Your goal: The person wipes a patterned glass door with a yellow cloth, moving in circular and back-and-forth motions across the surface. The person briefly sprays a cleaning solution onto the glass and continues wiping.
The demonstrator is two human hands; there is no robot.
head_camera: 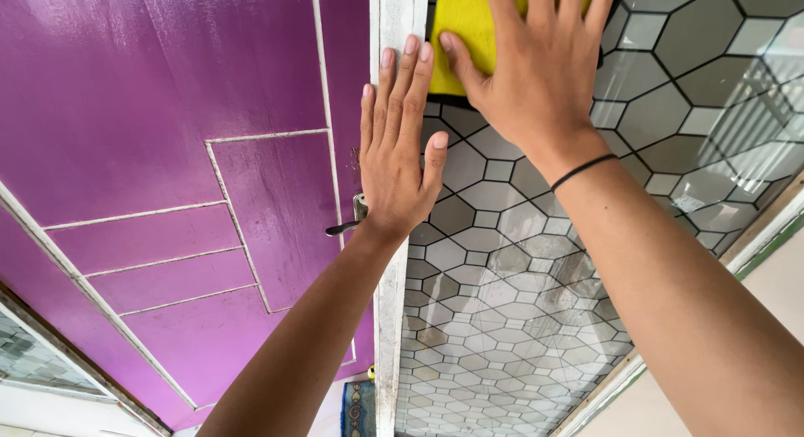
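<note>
Near the top edge of the patterned glass pane, the right hand is pressing a yellow cloth flat, fingers spread. The left hand is lying open, holding nothing, on the white frame, beside the purple door and its handle.

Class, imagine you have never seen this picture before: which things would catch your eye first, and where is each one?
First the purple door, filling the left half, with its metal handle near the white frame. Next the yellow cloth at top centre, pressed by the right hand against the window with its grey honeycomb pattern. The left hand lies flat, fingers up, across the frame beside it.
</note>
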